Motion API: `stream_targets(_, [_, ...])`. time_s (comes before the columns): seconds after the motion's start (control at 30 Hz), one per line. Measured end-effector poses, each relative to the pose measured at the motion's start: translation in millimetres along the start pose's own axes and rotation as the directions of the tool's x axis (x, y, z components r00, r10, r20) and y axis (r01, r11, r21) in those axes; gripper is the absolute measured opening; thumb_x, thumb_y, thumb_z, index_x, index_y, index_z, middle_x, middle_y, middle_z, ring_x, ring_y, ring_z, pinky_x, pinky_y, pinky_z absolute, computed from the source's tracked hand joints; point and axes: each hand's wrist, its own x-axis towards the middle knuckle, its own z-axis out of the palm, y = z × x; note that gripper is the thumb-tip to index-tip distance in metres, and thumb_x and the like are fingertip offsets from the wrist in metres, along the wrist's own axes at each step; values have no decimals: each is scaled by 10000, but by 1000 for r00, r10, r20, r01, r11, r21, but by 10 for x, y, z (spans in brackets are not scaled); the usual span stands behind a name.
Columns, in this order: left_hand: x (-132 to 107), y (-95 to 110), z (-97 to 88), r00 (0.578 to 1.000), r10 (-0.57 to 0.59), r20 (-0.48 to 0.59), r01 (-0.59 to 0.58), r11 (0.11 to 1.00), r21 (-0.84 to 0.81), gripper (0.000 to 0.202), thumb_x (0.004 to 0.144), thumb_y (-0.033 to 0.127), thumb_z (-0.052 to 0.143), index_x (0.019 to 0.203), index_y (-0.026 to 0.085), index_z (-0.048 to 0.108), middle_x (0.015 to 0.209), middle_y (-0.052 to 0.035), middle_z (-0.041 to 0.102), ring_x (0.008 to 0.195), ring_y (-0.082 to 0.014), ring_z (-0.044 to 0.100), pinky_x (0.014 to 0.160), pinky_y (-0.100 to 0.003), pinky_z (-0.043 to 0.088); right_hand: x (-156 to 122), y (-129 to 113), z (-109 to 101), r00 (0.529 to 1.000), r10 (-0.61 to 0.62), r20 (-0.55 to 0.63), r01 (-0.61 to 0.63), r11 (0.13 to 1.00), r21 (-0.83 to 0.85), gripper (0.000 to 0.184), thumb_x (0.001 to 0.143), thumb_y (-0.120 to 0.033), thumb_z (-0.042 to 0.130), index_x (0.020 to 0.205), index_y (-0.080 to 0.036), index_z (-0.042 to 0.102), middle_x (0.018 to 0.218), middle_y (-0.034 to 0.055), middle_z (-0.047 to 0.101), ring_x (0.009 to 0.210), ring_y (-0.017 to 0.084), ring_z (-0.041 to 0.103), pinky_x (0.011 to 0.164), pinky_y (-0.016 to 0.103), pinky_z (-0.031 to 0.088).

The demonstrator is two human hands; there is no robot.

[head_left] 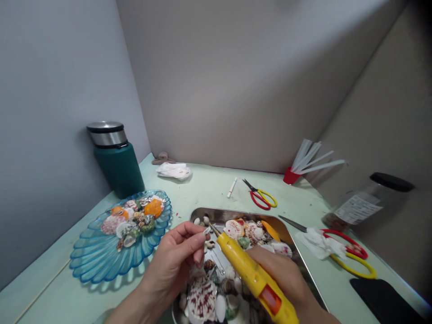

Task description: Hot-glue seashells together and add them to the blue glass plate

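Between thumb and fingertips, my left hand (180, 254) pinches a small white shell (206, 231) above the tray. My right hand (281, 279) is wrapped round a yellow hot glue gun (248, 270), whose metal nozzle points up and left, close beside the small shell. Whether the nozzle touches the shell I cannot tell. Under both hands lies a metal tray (303, 252) filled with many shells, among them a large purple-streaked scallop shell (201, 298) and striped scallop shells (235, 228). Part of the tray is hidden by my hands and the glue gun.
A blue shell-shaped dish (97, 265) with shells stands left, by a green bottle (118, 166). Behind the tray are small scissors (261, 196) and crumpled tissue (174, 171). Large scissors (357, 265), a clear jar (362, 204) and a red cup of glue sticks (292, 176) are right.
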Motion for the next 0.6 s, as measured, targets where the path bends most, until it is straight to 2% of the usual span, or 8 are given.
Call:
stream_targets(0.13, [-1, -2, 0, 1000, 8, 14, -8, 1000, 1, 187, 639, 254, 765, 680, 139, 624, 379, 63, 516, 370, -25, 411, 430, -135, 301, -7, 32, 23, 1000, -19, 9, 19, 1000, 2, 321, 917, -460, 375, 815, -214, 553, 615, -10, 569, 513, 124, 529, 460, 215, 369])
stream_targets(0.37, [-11, -7, -5, 1000, 8, 23, -8, 1000, 6, 170, 638, 231, 766, 671, 147, 622, 383, 63, 524, 363, -21, 408, 418, -129, 288, -6, -8, 18, 1000, 30, -2, -30, 1000, 5, 340, 894, -488, 380, 869, -202, 562, 659, 14, 592, 558, 141, 552, 496, 230, 409])
stream_targets(0.5, [-20, -7, -4, 999, 11, 33, -11, 1000, 4, 174, 643, 242, 762, 670, 146, 621, 388, 61, 528, 368, -21, 412, 426, -128, 294, -9, -17, 25, 999, 41, 22, -40, 999, -8, 361, 873, -517, 373, 787, -214, 551, 606, -7, 563, 506, 132, 528, 457, 233, 378])
stream_targets(0.6, [-18, -11, 0, 999, 13, 37, -13, 1000, 1, 159, 658, 231, 751, 677, 149, 617, 389, 63, 526, 367, -22, 412, 424, -128, 287, -14, -7, 34, 998, 66, 8, -66, 998, -16, 349, 877, -508, 378, 797, -216, 551, 619, -4, 583, 518, 135, 544, 457, 226, 393])
